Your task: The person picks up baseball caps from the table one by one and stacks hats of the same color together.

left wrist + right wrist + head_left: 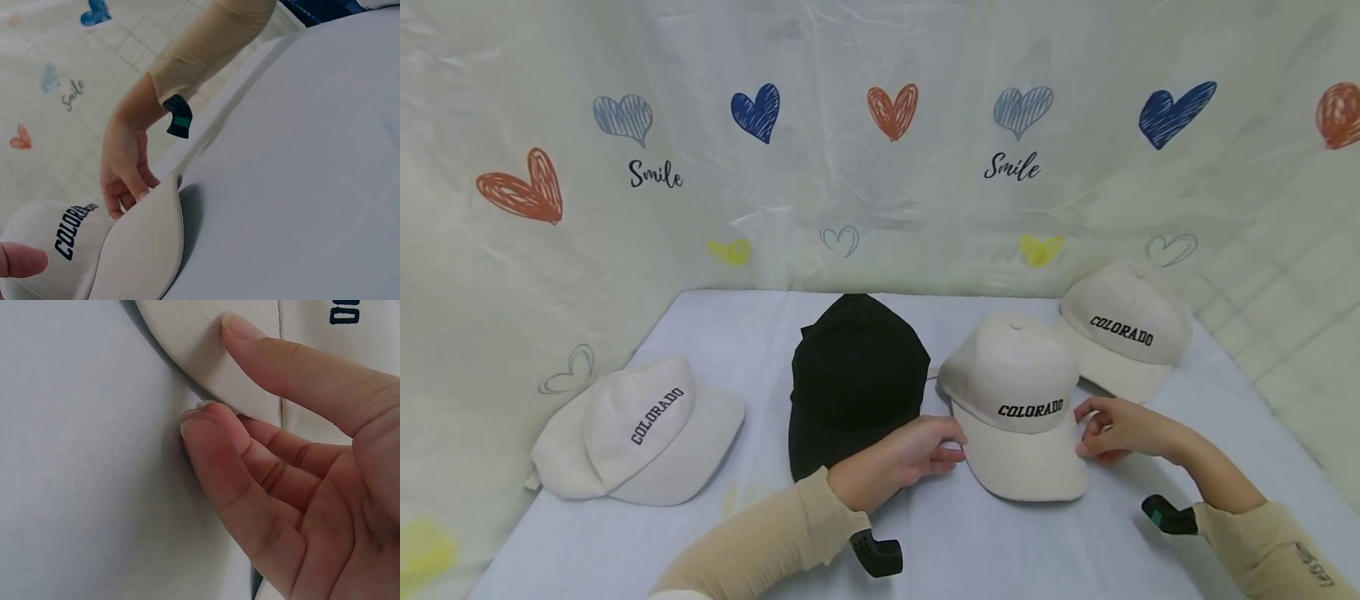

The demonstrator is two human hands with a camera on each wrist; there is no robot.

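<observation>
Between both hands lay the cream fabric COLORADO cap (1018, 392) on the bench (970, 550); left hand (898, 458) and right hand (1116, 429) each pinched its brim edge.

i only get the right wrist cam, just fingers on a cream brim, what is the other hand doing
Observer: The left hand pinches the opposite side of the same cap's brim.
Operator: any other caps around
Observer: Three more: a black cap left of it, a cream cap behind it on the right, another cream cap at far left.
Operator: is the held cap lifted
Observer: The head view shows it resting on the table, with the right hand at the brim's edge.
</observation>
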